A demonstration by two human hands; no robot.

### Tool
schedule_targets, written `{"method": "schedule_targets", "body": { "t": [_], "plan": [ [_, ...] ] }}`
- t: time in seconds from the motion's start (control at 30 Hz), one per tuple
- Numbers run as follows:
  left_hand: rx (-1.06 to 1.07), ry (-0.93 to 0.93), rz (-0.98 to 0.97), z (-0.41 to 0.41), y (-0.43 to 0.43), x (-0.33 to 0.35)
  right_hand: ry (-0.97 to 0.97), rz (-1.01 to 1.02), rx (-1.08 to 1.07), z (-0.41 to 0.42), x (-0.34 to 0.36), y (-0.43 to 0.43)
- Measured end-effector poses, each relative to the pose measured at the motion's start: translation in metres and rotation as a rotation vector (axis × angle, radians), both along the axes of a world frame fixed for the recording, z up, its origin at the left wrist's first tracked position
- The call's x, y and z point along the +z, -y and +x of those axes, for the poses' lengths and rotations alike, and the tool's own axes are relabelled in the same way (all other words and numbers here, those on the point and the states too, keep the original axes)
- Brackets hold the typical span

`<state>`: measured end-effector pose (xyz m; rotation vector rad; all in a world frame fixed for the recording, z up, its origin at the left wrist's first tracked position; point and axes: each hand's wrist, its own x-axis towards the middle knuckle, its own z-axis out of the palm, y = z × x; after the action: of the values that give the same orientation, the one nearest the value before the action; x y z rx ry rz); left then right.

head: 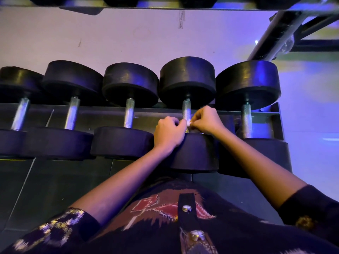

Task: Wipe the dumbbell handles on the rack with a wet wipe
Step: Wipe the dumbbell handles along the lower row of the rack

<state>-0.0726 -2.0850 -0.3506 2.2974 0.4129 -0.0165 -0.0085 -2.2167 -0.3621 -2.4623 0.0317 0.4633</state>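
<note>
Purple-blue light washes a pale wall (128, 37) behind a dark steel rack (99, 114), which stands on a floor (45, 180) of dark tiles. An upper shelf (165, 7) crosses the top edge of the view, its load cut off too much to count. On the lower tier sit five dumbbells (130, 81) in a row, each lying front to back so that its knurled metal bar faces up between the two black heads, easy to reach from above. The person leans over the fourth from the left, both forearms stretched across its near head. The left hand (169, 132) and the right hand (207, 120) meet at the lower part of that dumbbell's handle (186, 110), one from each side, probably so the cloth can be drawn round the bar. Both sets of fingers (176, 123) are curled tight and pinch one small white wet wipe (189, 123), of which only a scrap shows between the fingertips, pressed against the metal. Whether it wraps fully round the bar cannot be told. By the hands' position, this fourth handle seems to be the one in work, with the fifth, on the right, untouched by either hand.
</note>
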Motion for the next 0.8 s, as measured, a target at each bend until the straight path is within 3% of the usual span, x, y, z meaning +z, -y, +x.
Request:
{"method": "schedule_targets", "body": {
  "t": [0.1, 0.27, 0.43, 0.67, 0.8],
  "plan": [
    [-0.010, -0.020, 0.010, 0.000, 0.000, 0.000, -0.067, 0.070, 0.007, -0.006, 0.003, 0.009],
    [-0.008, -0.021, 0.004, 0.001, 0.001, 0.001, 0.113, 0.270, -0.273, 0.026, 0.007, 0.006],
    [0.009, -0.021, -0.010, 0.001, 0.001, 0.001, 0.125, 0.161, -0.183, 0.024, -0.001, -0.009],
    [-0.019, -0.035, -0.001, 0.001, 0.000, 0.000, -0.122, 0.194, 0.019, -0.006, 0.003, 0.002],
    [-0.010, -0.032, 0.014, 0.002, 0.001, 0.000, 0.124, 0.266, -0.231, 0.021, 0.004, -0.001]
  ]
}}
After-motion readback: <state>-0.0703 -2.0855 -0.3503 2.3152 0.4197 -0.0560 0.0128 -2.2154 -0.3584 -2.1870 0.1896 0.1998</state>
